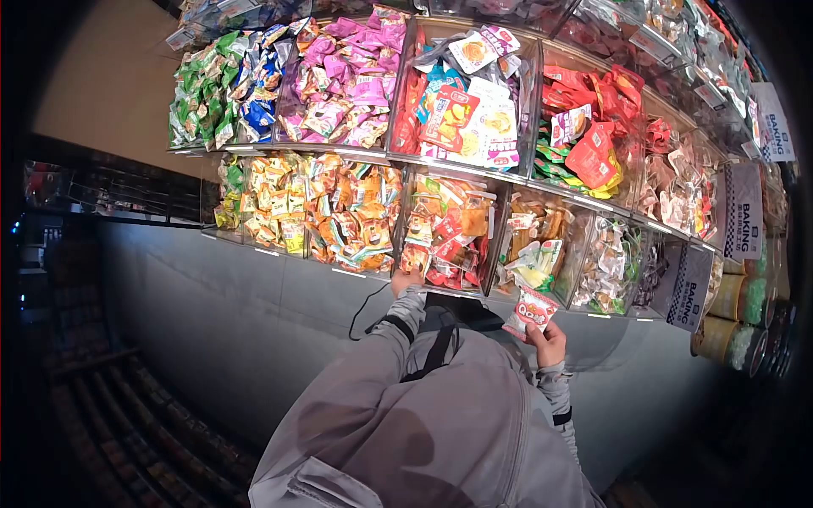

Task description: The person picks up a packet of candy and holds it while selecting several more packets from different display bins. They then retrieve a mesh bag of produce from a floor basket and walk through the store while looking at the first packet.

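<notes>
Picking looks underway: right hand (549, 343) pinches a red-and-white snack packet (530, 312) below the shelf, left hand (406, 283) reaches into the lower snack bin (442, 290), its grip hidden; next calls for pinching a single packet.

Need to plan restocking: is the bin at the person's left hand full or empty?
Nearly full: red, orange and yellow packets pile close to the top of the bin that the left hand reaches.

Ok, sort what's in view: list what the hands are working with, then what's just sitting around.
In hand: left hand at the red-and-orange packet bin; right hand holding a red-and-white packet.
Lying about: pink packet bin; green packet bin; Baking sign.
</notes>
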### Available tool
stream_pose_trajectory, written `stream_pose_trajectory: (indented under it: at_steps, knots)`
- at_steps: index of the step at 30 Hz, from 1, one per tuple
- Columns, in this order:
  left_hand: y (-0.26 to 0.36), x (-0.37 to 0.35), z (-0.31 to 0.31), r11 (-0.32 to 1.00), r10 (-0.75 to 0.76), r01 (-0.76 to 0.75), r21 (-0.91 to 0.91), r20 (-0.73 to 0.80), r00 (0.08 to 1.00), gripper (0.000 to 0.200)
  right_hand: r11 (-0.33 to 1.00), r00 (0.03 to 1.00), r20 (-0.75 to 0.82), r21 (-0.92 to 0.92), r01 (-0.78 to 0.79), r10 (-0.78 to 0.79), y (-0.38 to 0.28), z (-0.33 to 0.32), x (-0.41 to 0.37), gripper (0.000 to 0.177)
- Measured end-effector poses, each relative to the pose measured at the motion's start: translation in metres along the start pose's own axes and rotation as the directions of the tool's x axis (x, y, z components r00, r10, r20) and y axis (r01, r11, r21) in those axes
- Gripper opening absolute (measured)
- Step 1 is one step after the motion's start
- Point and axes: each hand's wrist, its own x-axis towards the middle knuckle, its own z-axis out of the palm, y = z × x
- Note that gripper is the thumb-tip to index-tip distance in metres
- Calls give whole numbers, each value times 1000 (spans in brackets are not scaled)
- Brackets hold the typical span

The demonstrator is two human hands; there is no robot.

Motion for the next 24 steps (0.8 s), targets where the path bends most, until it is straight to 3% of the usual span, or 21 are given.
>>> stream_pose_trajectory:
  at_steps: [1, 2, 7, 9, 10, 12, 13, 15, 17, 19, 20, 21, 23, 24]
  knots:
    - [12, -14, -7, 997, 5, -4, 82, -20, 1000, 27, 1000, 1000, -2, -9, 4, -4, 0, 0, 0, 19]
    - [53, -47, -21, 998, -39, 38, 44, 12, 999, 24, 1000, 1000, -3, -8, 2, -2, 0, 0, 0, 19]
    - [58, -53, -40, 997, 76, -77, 0, 140, 987, 21, 1000, 1000, 19, -18, 15, -14, -1, 7, 7, 19]
    - [56, -45, -42, 926, 254, -300, 232, 207, 945, 21, 1000, 999, 40, -14, 23, -22, 0, 11, 12, 18]
    - [59, -46, -42, 926, 255, -300, 231, 206, 945, 21, 1000, 998, 61, -10, 27, -27, 0, 14, 14, 18]
    - [73, -47, -38, 637, 498, -529, 561, 224, 838, 22, 999, 996, 83, -41, 22, -19, -2, 22, 20, 18]
    - [80, -51, -37, 637, 499, -529, 560, 223, 838, 22, 997, 994, 105, -71, 18, -10, -3, 25, 23, 17]
    - [98, -58, -36, 710, 520, -574, 409, 246, 818, 23, 999, 991, 133, -31, -19, 23, 5, 29, 36, 19]
    - [115, -58, -36, 696, 532, -594, 403, 266, 804, 21, 943, 967, 255, 322, -85, 0, 15, 33, 50, 29]
    - [125, -50, -35, 761, 645, -643, -89, -8, 764, 13, 923, 956, 293, 368, -109, -4, 10, 37, 50, 31]
    - [133, -41, -38, 828, 500, -465, -314, 34, 866, 11, 932, 960, 280, 348, -98, -4, 10, 37, 50, 31]
    - [143, -33, -45, 842, 500, -496, -212, -40, 865, 15, 941, 963, 268, 328, -88, -4, 10, 37, 49, 30]
    - [159, -15, -51, 801, 546, -551, -234, -92, 833, 21, 940, 964, 264, 334, -70, -22, 9, 37, 46, 29]
    - [173, -15, -54, 856, 448, -454, -250, -82, 890, 23, 939, 965, 260, 340, -53, -39, 9, 37, 44, 29]
